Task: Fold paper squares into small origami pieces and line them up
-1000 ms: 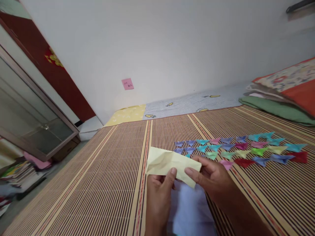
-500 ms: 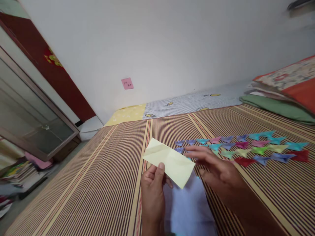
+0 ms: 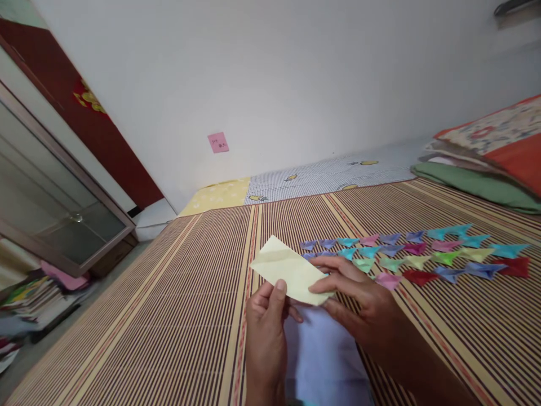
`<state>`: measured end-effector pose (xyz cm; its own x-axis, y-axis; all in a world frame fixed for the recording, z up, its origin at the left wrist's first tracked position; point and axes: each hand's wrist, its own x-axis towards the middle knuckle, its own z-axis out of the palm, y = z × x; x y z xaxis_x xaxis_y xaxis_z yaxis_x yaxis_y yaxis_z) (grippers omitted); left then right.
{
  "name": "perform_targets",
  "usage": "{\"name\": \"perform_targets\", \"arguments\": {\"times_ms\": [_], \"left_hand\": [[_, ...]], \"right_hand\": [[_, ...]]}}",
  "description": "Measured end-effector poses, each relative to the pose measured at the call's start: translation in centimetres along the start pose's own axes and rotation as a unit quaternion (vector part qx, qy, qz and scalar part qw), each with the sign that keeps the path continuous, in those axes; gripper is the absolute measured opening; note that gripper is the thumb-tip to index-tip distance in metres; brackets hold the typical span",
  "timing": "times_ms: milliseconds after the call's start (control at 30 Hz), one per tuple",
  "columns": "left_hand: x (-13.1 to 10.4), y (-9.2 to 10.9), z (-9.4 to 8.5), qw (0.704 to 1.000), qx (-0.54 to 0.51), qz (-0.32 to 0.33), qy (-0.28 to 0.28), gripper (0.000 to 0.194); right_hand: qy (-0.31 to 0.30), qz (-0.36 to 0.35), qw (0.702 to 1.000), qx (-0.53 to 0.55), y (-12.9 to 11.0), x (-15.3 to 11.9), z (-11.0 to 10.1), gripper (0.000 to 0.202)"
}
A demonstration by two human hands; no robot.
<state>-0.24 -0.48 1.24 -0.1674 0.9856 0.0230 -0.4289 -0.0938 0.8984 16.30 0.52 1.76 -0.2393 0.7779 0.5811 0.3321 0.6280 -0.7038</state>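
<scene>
A pale yellow paper (image 3: pixel 287 268), creased and longer than it is wide, is held up above the striped mat. My left hand (image 3: pixel 268 332) grips its lower left edge, with the thumb on top and the fingers beneath. At the right end of the paper is my right hand (image 3: pixel 359 299), its fingertips on the top face and its thumb by the lower edge. Beneath the hands lies a light blue-violet surface (image 3: pixel 325 355). Several small folded paper pieces (image 3: pixel 448 257) in many colours sit in rows to the right.
The striped mat (image 3: pixel 181 304) spreads across the bed. Patterned cloth (image 3: pixel 313 180) runs along the wall at the back. Folded bedding (image 3: pixel 486 180) is piled at the right. A pink note (image 3: pixel 218 142) is on the wall. Books (image 3: pixel 36 296) are stacked at the far left.
My right hand has moved left onto the paper's right end and now holds it. The paper has tilted and its right end looks bent. More folded pieces show beside my right hand.
</scene>
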Motion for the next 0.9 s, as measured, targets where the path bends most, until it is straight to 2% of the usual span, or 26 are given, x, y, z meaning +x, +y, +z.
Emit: {"name": "perform_targets", "arguments": {"times_ms": [167,300,400,467,567,700,800,900], "left_hand": [[-0.2,-0.1,0.5,0.999,-0.038,-0.010,-0.011,0.029],[-0.2,-0.4,0.7,0.999,-0.042,-0.024,-0.016,0.023],[-0.2,-0.3,0.8,0.998,-0.056,-0.033,-0.008,0.020],[-0.2,-0.2,0.8,0.997,-0.067,-0.037,-0.004,0.023],[-0.1,0.0,0.7,0.996,-0.082,-0.042,-0.001,0.023],[0.0,0.5,0.5,0.986,-0.141,-0.089,-0.014,0.023],[0.1,0.8,0.4,0.973,-0.186,-0.136,0.014,0.026],[0.1,0.6,0.5,0.981,-0.161,-0.106,0.031,0.020]], "right_hand": [[0.027,0.061,0.997,0.028,-0.6,0.3,0.9,0.023],[0.042,0.110,0.992,0.043,-0.7,0.1,1.4,0.019],[0.071,0.177,0.978,0.086,-0.5,0.0,1.6,0.011],[0.098,0.203,0.965,0.133,-0.4,0.0,1.6,0.015],[0.100,0.204,0.959,0.169,-0.2,0.1,1.5,0.030],[0.083,0.197,0.966,0.143,0.0,0.0,1.3,0.026],[0.054,0.195,0.970,0.136,0.3,0.0,1.4,0.024],[0.038,0.194,0.975,0.099,0.6,0.1,1.4,0.025]]}}
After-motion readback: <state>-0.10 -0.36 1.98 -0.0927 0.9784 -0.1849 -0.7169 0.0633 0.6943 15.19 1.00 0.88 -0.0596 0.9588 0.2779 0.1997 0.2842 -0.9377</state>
